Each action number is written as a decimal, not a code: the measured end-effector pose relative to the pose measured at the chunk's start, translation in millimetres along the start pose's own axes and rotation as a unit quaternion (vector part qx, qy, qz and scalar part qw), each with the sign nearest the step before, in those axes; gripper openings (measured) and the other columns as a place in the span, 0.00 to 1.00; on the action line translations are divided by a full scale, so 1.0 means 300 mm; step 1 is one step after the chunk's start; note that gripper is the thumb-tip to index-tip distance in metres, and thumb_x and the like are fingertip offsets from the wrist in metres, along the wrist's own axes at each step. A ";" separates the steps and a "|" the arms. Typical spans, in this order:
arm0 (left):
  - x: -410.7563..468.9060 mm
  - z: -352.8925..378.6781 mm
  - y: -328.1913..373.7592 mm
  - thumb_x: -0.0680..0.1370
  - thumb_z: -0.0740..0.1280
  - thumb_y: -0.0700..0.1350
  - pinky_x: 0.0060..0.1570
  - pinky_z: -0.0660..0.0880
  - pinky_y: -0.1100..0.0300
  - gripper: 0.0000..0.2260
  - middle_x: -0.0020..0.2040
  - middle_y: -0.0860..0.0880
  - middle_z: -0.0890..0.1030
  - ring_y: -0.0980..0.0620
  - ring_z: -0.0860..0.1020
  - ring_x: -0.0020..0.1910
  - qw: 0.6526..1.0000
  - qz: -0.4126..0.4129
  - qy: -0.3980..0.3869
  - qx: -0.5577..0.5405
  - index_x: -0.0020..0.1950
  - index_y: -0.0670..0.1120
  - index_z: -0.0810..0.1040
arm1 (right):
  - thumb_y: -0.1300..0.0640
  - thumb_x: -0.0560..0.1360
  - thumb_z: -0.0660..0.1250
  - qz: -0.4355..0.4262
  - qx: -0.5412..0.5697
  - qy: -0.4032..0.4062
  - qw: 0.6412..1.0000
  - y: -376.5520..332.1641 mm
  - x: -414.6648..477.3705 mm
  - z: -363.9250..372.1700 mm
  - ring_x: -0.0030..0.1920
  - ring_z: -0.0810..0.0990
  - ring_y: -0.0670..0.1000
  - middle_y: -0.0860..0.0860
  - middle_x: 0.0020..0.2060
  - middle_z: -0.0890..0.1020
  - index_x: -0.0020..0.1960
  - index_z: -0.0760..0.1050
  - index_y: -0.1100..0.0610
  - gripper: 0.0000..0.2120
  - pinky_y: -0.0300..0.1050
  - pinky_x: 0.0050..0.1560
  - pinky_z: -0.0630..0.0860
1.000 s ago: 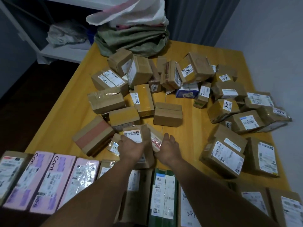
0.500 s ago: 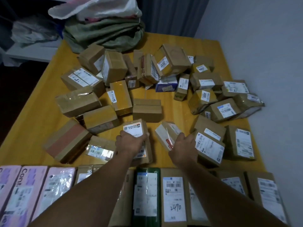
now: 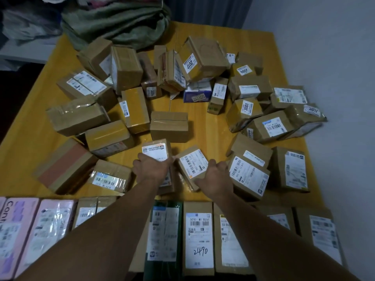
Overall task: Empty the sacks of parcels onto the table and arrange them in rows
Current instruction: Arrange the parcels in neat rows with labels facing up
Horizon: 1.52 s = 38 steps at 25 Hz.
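Two grips: left hand (image 3: 152, 172) curled over a labelled box (image 3: 155, 152), right hand (image 3: 216, 178) round a smaller parcel (image 3: 192, 164).

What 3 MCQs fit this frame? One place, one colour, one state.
1. Where does the green sack lie?
A) at the far end of the table
B) at the near edge
C) on the floor

2. What colour is the parcel just left of the parcel marked 2490?
A) pink
B) dark green
C) blue

3. What is the left hand doing?
A) hanging open
B) gripping a small labelled box
C) pressing the sack flat

Key:
1A, it slumps on the table's far edge.
2B, the dark green parcel lies right beside it.
3B, its fingers curl round the box.
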<state>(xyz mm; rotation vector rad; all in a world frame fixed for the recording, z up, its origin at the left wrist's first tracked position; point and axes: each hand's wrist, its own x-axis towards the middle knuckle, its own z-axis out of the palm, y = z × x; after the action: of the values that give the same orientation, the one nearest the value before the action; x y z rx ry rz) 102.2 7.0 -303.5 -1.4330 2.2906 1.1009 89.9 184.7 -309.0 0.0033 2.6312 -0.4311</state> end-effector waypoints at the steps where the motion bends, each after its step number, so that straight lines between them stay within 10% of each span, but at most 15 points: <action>1: 0.003 -0.002 0.002 0.66 0.76 0.66 0.61 0.69 0.43 0.46 0.68 0.40 0.67 0.39 0.66 0.69 1.000 -0.002 0.003 0.006 0.72 0.42 0.61 | 0.42 0.69 0.76 0.004 -0.013 -0.005 1.000 -0.005 0.000 0.001 0.65 0.70 0.60 0.58 0.62 0.70 0.70 0.64 0.57 0.37 0.54 0.62 0.72; 10: 0.034 -0.018 -0.038 0.82 0.62 0.50 0.64 0.67 0.43 0.23 0.70 0.37 0.66 0.37 0.65 0.70 0.999 -0.028 0.029 0.003 0.71 0.38 0.63 | 0.40 0.79 0.61 0.048 -0.053 -0.040 0.997 -0.019 0.031 -0.012 0.63 0.77 0.61 0.58 0.63 0.78 0.72 0.62 0.60 0.31 0.55 0.59 0.76; 18: 0.078 -0.069 -0.096 0.80 0.64 0.40 0.62 0.72 0.44 0.23 0.70 0.40 0.69 0.39 0.68 0.68 0.991 0.112 0.009 0.073 0.75 0.45 0.65 | 0.61 0.75 0.71 -0.336 -0.384 -0.062 0.858 -0.073 0.070 -0.056 0.79 0.49 0.65 0.62 0.80 0.45 0.82 0.49 0.49 0.43 0.64 0.73 0.62; 26: 0.155 -0.063 -0.113 0.70 0.77 0.55 0.73 0.63 0.41 0.54 0.80 0.43 0.36 0.36 0.42 0.79 0.763 0.365 -0.143 0.513 0.81 0.55 0.40 | 0.57 0.75 0.70 -0.284 -0.366 -0.062 0.884 -0.109 0.136 -0.049 0.76 0.55 0.63 0.59 0.81 0.43 0.81 0.49 0.50 0.42 0.62 0.67 0.69; 38: 0.171 -0.046 -0.031 0.73 0.74 0.49 0.69 0.64 0.40 0.44 0.80 0.40 0.39 0.36 0.48 0.78 0.694 0.403 -0.075 0.592 0.80 0.52 0.48 | 0.55 0.76 0.71 -0.274 -0.417 -0.057 0.865 -0.089 0.179 -0.110 0.73 0.62 0.60 0.60 0.81 0.46 0.82 0.45 0.56 0.44 0.49 0.61 0.73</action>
<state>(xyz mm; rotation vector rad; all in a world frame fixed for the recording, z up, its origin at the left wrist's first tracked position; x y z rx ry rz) 87.0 -39.5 -325.9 0.1878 2.5600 -0.3237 25.2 165.4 -297.5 -1.0216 2.4442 0.5528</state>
